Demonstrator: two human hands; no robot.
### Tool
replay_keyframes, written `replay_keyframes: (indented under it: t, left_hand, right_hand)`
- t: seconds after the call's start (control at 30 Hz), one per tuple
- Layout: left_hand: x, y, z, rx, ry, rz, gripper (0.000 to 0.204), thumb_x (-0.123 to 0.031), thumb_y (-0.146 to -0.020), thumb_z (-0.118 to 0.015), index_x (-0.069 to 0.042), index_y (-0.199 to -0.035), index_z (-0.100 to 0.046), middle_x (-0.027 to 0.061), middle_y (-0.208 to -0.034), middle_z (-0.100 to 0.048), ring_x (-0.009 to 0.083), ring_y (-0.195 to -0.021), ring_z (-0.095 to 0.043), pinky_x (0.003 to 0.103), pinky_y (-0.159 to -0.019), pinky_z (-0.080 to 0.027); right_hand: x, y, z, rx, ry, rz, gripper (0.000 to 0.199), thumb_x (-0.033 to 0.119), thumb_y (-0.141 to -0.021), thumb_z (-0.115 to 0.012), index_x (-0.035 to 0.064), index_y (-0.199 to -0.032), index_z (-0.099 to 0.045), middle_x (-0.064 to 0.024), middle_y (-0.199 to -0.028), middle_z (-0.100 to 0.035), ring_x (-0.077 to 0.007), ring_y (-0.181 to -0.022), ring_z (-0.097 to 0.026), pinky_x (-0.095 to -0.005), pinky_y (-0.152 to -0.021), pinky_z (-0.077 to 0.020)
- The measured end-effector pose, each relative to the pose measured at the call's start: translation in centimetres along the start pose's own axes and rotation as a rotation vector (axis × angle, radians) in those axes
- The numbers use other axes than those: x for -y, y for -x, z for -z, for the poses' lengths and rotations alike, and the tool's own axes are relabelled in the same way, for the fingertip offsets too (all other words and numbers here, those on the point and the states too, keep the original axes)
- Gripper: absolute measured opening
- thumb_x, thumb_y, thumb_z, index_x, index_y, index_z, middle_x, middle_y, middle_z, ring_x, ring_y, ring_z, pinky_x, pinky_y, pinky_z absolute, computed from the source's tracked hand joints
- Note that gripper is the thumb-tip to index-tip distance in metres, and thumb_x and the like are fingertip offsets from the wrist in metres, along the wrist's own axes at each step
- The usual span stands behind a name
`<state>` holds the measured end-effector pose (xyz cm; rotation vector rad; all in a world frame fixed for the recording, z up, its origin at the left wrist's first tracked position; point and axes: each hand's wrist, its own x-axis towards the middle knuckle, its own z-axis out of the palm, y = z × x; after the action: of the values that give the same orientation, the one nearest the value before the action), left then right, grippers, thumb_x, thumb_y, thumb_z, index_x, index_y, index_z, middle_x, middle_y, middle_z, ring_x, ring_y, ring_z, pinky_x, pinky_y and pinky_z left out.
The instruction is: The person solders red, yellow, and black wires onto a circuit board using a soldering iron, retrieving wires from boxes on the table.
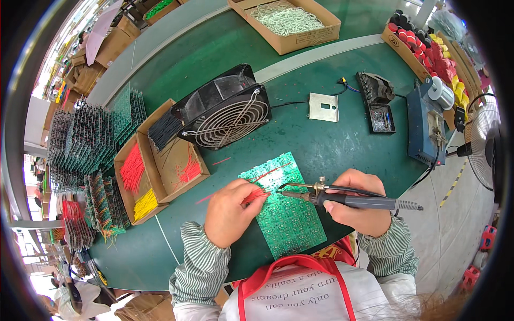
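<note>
A green circuit board panel [292, 224] lies on the green table in front of me, its surface divided into many small repeated boards. My left hand [230, 208] is closed on a bunch of red wires [256, 196], their ends over the panel's left side. In my right hand [364, 203] is a soldering iron [369, 202] with a black handle and a metal tube clamped along it. Its tip points left and reaches the wire ends at the panel; whether it touches them is too small to tell. Some red wire lies across the panel's upper part.
A black fan [227, 109] stands beyond the panel. At left, a cardboard box [174, 187] holds red, yellow and black wires, beside stacked boards [80, 142]. A blue solder feeder [425, 125] with a spool and a black iron stand [377, 101] are at right. Another box [308, 41] sits at the back.
</note>
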<state>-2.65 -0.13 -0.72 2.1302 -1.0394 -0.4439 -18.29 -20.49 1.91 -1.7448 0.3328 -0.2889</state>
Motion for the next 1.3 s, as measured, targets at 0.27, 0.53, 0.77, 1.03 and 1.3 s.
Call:
replay_keyframes:
  t: [0.27, 0.53, 0.77, 1.03, 1.3]
  left_hand:
    - [-0.1, -0.3, -0.2, 0.014, -0.025, 0.021, 0.011, -0.014, -0.078, -0.067, -0.004, -0.081, -0.064, 0.0071, -0.075, -0.059, 0.0227, -0.062, -0.059, 0.034, -0.057, -0.046]
    - [-0.1, -0.2, -0.4, -0.006, -0.043, 0.009, 0.01, -0.013, -0.077, -0.067, -0.005, -0.081, -0.064, 0.0067, -0.075, -0.058, 0.0226, -0.061, -0.058, 0.034, -0.057, -0.047]
    - [0.2, 0.0, 2.3, -0.182, -0.223, -0.053, 0.008, -0.004, -0.077, -0.069, 0.0, -0.081, -0.063, 0.0063, -0.072, -0.057, 0.0149, -0.057, -0.054, 0.026, -0.052, -0.043]
    - [-2.5, -0.8, 0.4, -0.071, -0.11, -0.112, 0.009, -0.006, -0.076, -0.07, -0.002, -0.083, -0.065, 0.0067, -0.072, -0.057, 0.0163, -0.056, -0.055, 0.027, -0.051, -0.043]
    - [-1.6, -2.1, -1.8, 0.009, -0.096, -0.096, 0.011, -0.011, -0.077, -0.07, -0.001, -0.081, -0.065, 0.0079, -0.073, -0.058, 0.0187, -0.056, -0.054, 0.029, -0.053, -0.044]
  right_hand:
    - [-0.6, -0.5, -0.1, 0.015, 0.008, -0.001, 0.016, 0.007, -0.071, -0.071, -0.0002, -0.08, -0.06, -0.0043, -0.067, -0.063, -0.0061, -0.058, -0.058, -0.0225, -0.052, -0.0463]
    - [-0.3, -0.4, 0.2, 0.005, 0.012, 0.042, 0.016, 0.006, -0.071, -0.071, 0.0004, -0.08, -0.06, -0.0039, -0.066, -0.063, -0.0061, -0.056, -0.057, -0.0221, -0.051, -0.0455]
    - [-0.3, 0.3, 1.0, -0.01, 0.006, 0.012, 0.016, 0.007, -0.071, -0.071, 0.0004, -0.081, -0.06, -0.0043, -0.067, -0.064, -0.0064, -0.057, -0.058, -0.022, -0.052, -0.0457]
    - [-0.6, 0.7, 1.6, -0.078, -0.022, -0.013, 0.016, 0.007, -0.07, -0.071, 0.0001, -0.08, -0.06, -0.0022, -0.067, -0.063, -0.0052, -0.057, -0.056, -0.021, -0.052, -0.0444]
    - [-0.8, 0.6, 1.8, -0.065, -0.067, -0.088, 0.017, 0.008, -0.07, -0.071, 0.0001, -0.08, -0.06, -0.0021, -0.069, -0.062, -0.0044, -0.06, -0.055, -0.0211, -0.053, -0.0435]
